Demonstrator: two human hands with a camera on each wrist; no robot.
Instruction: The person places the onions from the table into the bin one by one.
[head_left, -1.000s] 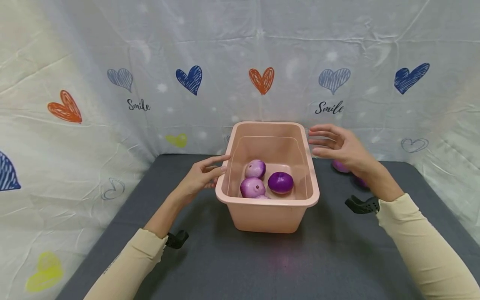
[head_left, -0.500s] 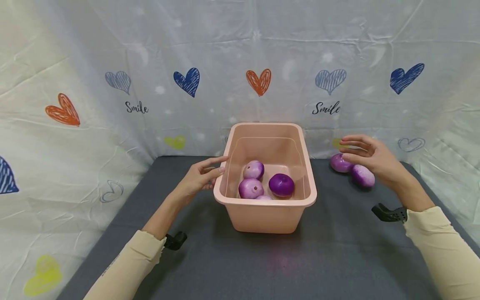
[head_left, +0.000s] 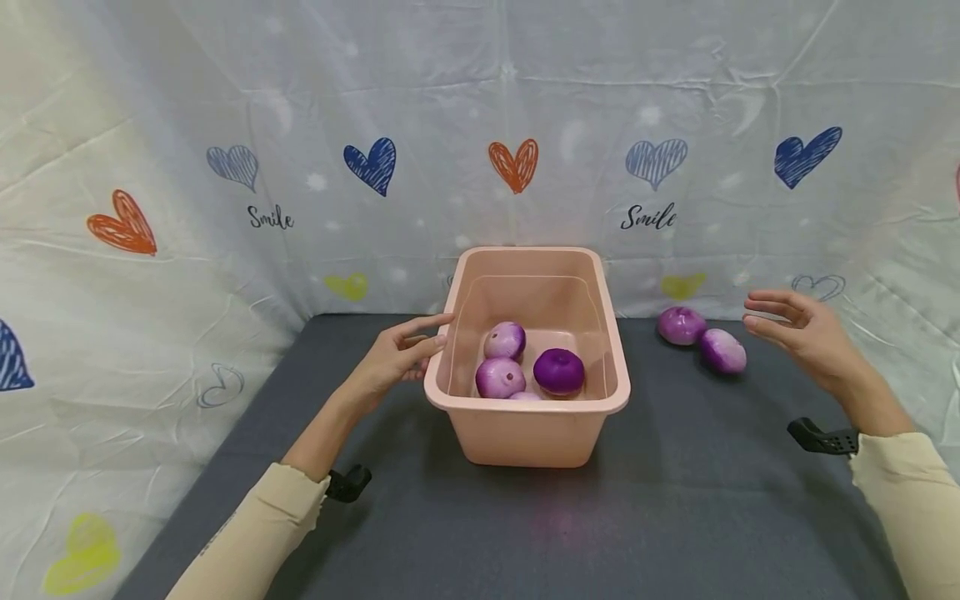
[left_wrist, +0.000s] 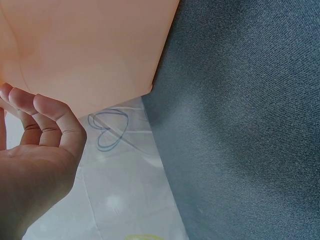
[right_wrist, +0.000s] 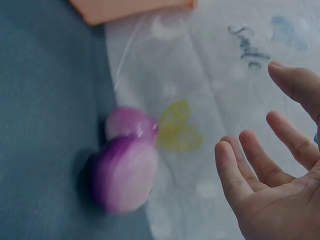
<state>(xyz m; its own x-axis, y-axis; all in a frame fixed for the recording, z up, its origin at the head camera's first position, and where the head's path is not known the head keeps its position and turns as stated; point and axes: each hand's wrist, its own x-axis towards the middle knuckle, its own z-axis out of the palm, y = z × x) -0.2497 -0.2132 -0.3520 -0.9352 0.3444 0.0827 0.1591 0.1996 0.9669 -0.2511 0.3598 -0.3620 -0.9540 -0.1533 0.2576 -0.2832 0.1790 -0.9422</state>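
Observation:
A pink plastic tub [head_left: 540,433] stands mid-table with several purple onions [head_left: 558,371] inside. My left hand [head_left: 401,354] rests against the tub's left wall [left_wrist: 90,50] with relaxed fingers [left_wrist: 42,107] and holds nothing. Two more purple onions [head_left: 681,325] [head_left: 723,350] lie on the cloth right of the tub; the right wrist view shows them as a blurred pair [right_wrist: 125,165]. My right hand [head_left: 798,329] hovers open just right of them, palm toward them, not touching; its fingers [right_wrist: 245,170] are spread.
A dark grey cloth [head_left: 675,500] covers the table. A white backdrop printed with hearts and "Smile" [head_left: 648,218] closes in the back and both sides. Black wrist mounts [head_left: 821,437] sit at both sleeves.
My right hand has moved from beside the tub's right rim outward to the right, past the two loose onions, uncovering them. The left hand and the tub have stayed put.

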